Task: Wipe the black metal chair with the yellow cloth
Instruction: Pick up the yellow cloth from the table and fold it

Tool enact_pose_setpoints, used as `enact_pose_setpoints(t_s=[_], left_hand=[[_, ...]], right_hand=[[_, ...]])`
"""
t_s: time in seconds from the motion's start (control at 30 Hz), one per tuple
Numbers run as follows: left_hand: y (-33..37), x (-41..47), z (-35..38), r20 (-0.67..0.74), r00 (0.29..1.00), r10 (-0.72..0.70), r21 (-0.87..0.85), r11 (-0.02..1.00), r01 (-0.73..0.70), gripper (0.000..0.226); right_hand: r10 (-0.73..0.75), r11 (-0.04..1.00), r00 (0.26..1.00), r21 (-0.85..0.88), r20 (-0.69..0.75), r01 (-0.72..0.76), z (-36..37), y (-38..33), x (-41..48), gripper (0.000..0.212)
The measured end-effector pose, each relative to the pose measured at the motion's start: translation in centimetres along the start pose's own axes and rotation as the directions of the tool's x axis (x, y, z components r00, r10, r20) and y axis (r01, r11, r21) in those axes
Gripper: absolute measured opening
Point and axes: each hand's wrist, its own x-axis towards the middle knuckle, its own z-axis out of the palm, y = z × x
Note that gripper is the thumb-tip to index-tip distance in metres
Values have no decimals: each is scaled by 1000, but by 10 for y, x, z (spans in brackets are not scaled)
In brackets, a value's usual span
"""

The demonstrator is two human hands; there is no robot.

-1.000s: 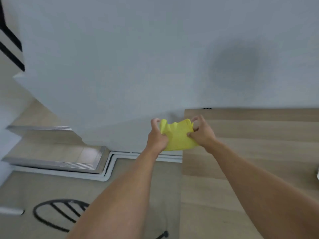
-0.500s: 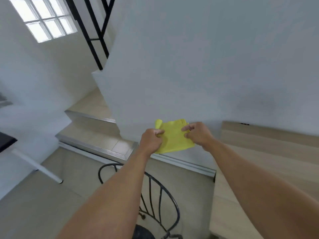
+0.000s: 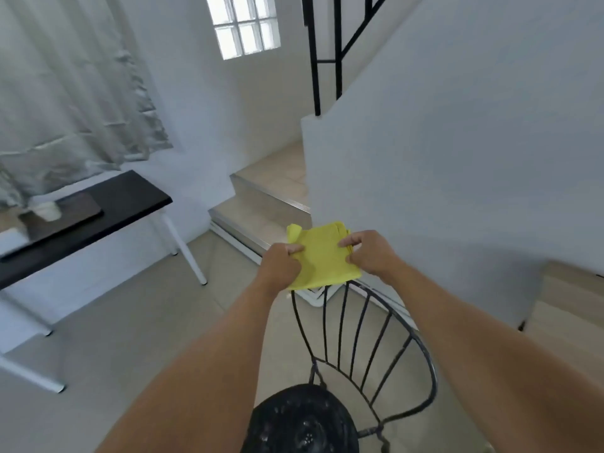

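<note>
Hands, left hand (image 3: 282, 264) and right hand (image 3: 371, 256), pinched the folded yellow cloth (image 3: 322, 256) as the black metal chair (image 3: 359, 338) came into view below, ready for wiping

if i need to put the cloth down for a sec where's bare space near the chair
The black table is bare at its right end, past the dark mat and white cup, which crowd its left. The chair seat is clear. Both hands, left and right, hold the yellow cloth.
</note>
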Motion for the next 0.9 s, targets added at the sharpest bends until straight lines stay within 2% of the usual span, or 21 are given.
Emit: enact_pose_setpoints(t_s=[0.2, 0.33, 0.57, 0.73, 0.9], left_hand=[[-79, -20, -36, 4, 991, -134, 17, 991, 134, 65], [-130, -39, -43, -5, 973, -232, 6, 973, 232, 68], [-226, -74, -18, 18, 921, -389, 4, 921, 389, 73], [-272, -94, 20, 36, 910, -414, 97, 908, 409, 73], [-313, -115, 68, 66, 882, -466, 96, 883, 459, 73]], right_hand=[[-44, 992, 984, -108, 170, 63, 81, -22, 8, 49], [-69, 989, 956, -106, 286, 103, 130, -19, 8, 50], [-26, 972, 827, -178, 561, 151, 211, 21, 2, 51], [35, 965, 788, -227, 615, 134, 254, 65, -5, 50], [107, 954, 750, -280, 653, 108, 288, 116, -17, 52]])
